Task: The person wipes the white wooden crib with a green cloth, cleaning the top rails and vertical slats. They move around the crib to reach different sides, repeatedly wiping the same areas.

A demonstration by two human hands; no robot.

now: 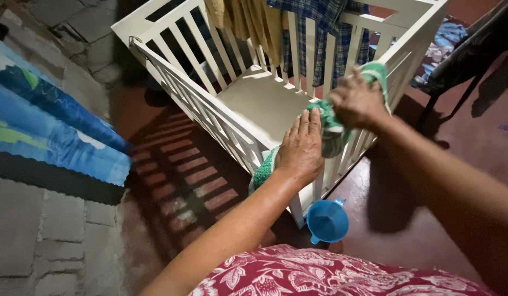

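While the green cloth (332,127) lies draped over the near corner rail of the white crib (265,98), both hands work it against the wood, so this reads as mid-wipe on the top rail, my judgement only. One end of the cloth hangs down the outside of the rail below the left wrist; the other end is bunched up at the right.

Left hand (301,147): flat, fingers together and extended, palm pressing the cloth onto the rail, forearm coming in low from the bottom of the view.

Right hand (357,102): closed in a fist around the bunched cloth, knuckles up, arm reaching in from the right, slightly higher than the left.

Next move, as I judge it, calls for keeping the cloth pinned with the flat palm while the fist drags it along the rail, with care at the slats below.

Around it: blue plastic jug (327,220) on the red floor (407,219) just beside the crib leg; checked fabric (320,33) and a yellowish cloth (246,22) hang over the far rail; crib base bare.
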